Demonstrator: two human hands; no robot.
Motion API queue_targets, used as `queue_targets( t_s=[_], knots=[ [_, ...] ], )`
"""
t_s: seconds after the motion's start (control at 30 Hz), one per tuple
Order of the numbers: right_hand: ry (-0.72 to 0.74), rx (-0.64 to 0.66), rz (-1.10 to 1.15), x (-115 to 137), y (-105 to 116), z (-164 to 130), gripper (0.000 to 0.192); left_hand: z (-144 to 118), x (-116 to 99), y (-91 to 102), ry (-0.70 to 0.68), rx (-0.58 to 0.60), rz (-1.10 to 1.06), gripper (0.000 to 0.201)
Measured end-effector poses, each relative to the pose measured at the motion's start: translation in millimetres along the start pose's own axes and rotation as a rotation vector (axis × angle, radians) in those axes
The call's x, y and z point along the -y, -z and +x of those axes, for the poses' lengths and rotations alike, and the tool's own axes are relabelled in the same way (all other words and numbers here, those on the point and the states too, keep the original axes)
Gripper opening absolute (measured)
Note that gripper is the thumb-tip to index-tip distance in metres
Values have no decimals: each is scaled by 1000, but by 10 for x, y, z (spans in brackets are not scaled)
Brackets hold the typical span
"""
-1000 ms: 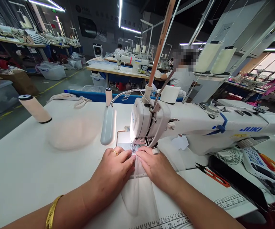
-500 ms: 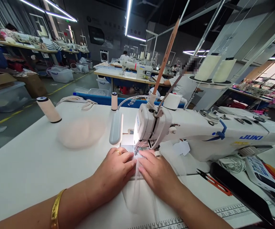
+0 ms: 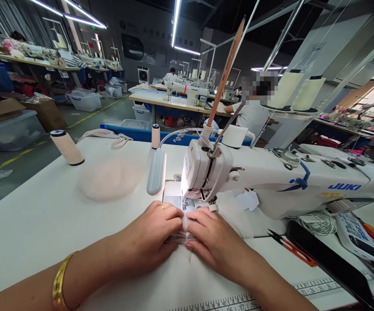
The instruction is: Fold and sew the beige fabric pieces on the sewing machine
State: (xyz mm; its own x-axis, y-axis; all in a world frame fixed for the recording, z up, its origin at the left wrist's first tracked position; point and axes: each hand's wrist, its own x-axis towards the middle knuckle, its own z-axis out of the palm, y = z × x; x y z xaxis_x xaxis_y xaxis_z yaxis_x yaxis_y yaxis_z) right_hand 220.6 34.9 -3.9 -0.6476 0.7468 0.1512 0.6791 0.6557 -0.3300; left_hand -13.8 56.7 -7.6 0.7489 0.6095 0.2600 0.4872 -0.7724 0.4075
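Thin, sheer whitish fabric [image 3: 186,235] lies under and between my hands, just in front of the needle of a white sewing machine [image 3: 203,172]. My left hand [image 3: 156,231], with a ring on one finger, grips the fabric's left side with fingers bent together. On the other side, my right hand [image 3: 209,237] has its thumb and fingers closed on the same fabric. The fingertips of both hands nearly meet below the presser foot [image 3: 185,203]. A grey lamp [image 3: 156,172] lights the needle area. Part of the fabric is hidden by my fingers.
A pale sheer fabric piece [image 3: 111,179] and a thread cone [image 3: 67,147] lie on the left. Orange-handled thread snips [image 3: 293,248], a black phone [image 3: 328,263] and a cable coil [image 3: 316,223] lie on the right. A co-worker [image 3: 255,112] sits beyond the machine.
Both hands have come slightly nearer to me, away from the needle, and the fingers have curled more on the fabric. The fabric's hanging loop in front of them has flattened.
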Motion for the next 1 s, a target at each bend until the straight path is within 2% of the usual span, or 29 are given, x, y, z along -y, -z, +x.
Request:
queue_targets(
  t_s=[0.17,0.3,0.47,0.5,0.57,0.63,0.67,0.7,0.77,0.8,0.87,0.93,1.0],
  knots=[
    [-23,26,31,-15,-2,12,15,30,26,12,5,19,46,17],
    [-60,72,31,-30,-25,36,12,28,70,15,-27,12,47,18],
    [-81,71,13,-26,-11,41,10,20,78,4,-31,14,47,23],
    [-78,67,22,-19,1,34,12,19,80,-4,-30,8,46,22],
    [-60,53,44,-3,19,17,28,17,96,-33,-33,-7,49,21],
    [-20,27,46,5,11,-2,47,16,127,-75,-50,-36,62,18],
    [-1,14,33,3,-4,-9,49,17,144,-96,-69,-54,66,14],
    [13,-1,14,-3,-25,-13,40,18,158,-113,-90,-72,63,11],
    [20,-40,-17,-29,-69,-10,9,23,168,-126,-120,-98,32,18],
    [11,-63,-17,-45,-85,-5,9,26,161,-121,-117,-101,7,23],
    [-25,-125,29,-73,-98,12,21,40,126,-96,-60,-82,-47,22],
    [-78,-210,109,-86,-89,31,25,67,89,-71,25,-46,-84,15],
    [-134,-300,190,-81,-77,53,28,110,79,-72,97,-30,-95,18]
  ],
)
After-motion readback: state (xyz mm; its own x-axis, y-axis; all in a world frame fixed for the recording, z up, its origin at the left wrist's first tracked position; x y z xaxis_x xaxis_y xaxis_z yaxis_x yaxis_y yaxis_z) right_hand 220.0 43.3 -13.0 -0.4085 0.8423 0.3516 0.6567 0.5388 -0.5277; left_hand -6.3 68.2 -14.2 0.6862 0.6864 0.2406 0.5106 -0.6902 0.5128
